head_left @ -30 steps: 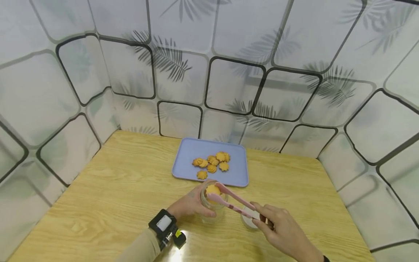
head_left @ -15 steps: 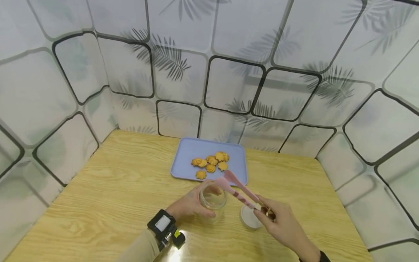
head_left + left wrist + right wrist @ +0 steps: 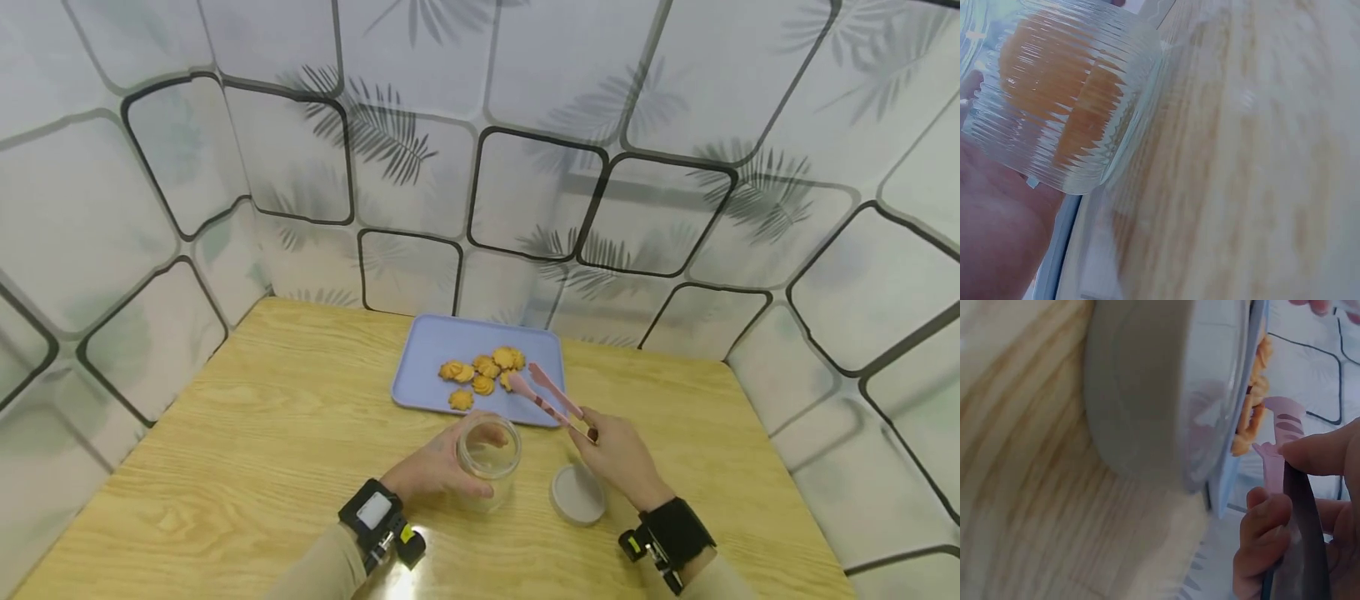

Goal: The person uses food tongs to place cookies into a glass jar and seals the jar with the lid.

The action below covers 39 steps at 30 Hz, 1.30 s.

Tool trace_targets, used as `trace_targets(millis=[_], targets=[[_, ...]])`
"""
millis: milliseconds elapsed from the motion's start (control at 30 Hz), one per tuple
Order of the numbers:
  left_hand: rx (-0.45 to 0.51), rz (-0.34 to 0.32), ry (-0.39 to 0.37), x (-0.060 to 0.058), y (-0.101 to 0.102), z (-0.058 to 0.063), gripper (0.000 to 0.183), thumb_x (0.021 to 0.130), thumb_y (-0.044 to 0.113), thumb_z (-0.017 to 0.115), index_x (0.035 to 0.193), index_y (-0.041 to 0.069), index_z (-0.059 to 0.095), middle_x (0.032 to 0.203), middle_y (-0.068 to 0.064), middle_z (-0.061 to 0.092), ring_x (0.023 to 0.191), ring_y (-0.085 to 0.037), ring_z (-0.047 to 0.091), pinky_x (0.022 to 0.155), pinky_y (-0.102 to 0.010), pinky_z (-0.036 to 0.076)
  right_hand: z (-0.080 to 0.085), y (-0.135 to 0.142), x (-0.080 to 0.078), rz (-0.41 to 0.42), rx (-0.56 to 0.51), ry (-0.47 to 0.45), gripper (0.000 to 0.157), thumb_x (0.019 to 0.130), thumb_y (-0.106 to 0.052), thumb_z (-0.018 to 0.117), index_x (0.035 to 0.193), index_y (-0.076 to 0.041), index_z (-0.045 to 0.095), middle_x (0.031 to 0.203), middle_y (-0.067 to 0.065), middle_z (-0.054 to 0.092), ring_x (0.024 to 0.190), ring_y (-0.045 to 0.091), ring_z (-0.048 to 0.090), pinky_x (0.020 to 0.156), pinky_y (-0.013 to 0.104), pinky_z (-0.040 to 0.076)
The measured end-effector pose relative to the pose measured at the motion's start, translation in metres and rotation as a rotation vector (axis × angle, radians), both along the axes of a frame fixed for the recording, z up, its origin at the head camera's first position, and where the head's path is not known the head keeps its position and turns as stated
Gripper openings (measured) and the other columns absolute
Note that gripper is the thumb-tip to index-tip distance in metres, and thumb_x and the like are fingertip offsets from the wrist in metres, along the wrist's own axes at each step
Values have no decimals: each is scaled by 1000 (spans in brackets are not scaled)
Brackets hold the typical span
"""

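Observation:
My left hand point(image 3: 438, 468) grips the side of a clear glass jar point(image 3: 501, 482), whose mouth faces up. Through the ribbed glass in the left wrist view, orange-brown cookies point(image 3: 1044, 72) show inside it. My right hand point(image 3: 621, 457) holds pink tongs point(image 3: 557, 390) with darker bands on one arm, their tips spread apart. Those tips reach over the right part of a blue tray point(image 3: 423, 350) bearing several golden flower-shaped cookies point(image 3: 483, 385). One tip overlaps the rightmost front cookie in the head view. Nothing shows between the tips.
A round whitish lid point(image 3: 577, 495) lies on the wooden table point(image 3: 300, 400), right of the jar and below my right hand; it looms large in the right wrist view. A patterned curtain point(image 3: 420, 192) stands behind the table and along both sides.
The tongs held a cookie at the jar's mouth a second ago; the cookie has left their tips. My right hand has moved the tongs up and right over the tray. My left hand stays put.

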<state>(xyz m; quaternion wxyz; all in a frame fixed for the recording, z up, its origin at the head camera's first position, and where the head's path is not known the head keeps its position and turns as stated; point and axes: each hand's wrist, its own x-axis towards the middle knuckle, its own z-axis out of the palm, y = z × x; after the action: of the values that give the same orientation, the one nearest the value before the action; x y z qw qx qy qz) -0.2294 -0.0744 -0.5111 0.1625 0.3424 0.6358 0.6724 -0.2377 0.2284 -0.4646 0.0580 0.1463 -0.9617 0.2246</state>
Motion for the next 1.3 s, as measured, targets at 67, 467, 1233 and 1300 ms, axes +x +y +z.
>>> trace_targets(millis=[67,467,1233,1300], targets=[[-4,8,11,0,0,0,84,76,8,87,147,18,44,140,-21,53,131,-29,50,109,-56,44,-4,-2,-6,-13,-4,-24,37,98,-25,67,125,1,67,61,-5,45,51,8,35,48,22,25],[-43,15,-9,1,-2,3,84,77,12,88,148,19,44,141,-19,53,132,-25,50,109,-53,45,-11,-13,-15,-1,-32,-71,42,99,-26,66,133,-1,65,58,-6,39,50,7,32,47,22,22],[-1,-1,33,-1,0,-1,83,76,10,87,147,13,44,140,-24,51,131,-36,49,109,-56,44,-5,-3,20,52,-79,28,34,94,-10,71,126,4,70,63,-6,53,52,2,37,47,19,30],[8,-2,35,-2,0,-1,83,76,9,87,146,12,44,139,-24,52,131,-37,49,109,-57,43,0,-4,30,57,-105,36,37,94,-9,72,128,5,68,65,-8,55,51,0,37,46,19,31]])
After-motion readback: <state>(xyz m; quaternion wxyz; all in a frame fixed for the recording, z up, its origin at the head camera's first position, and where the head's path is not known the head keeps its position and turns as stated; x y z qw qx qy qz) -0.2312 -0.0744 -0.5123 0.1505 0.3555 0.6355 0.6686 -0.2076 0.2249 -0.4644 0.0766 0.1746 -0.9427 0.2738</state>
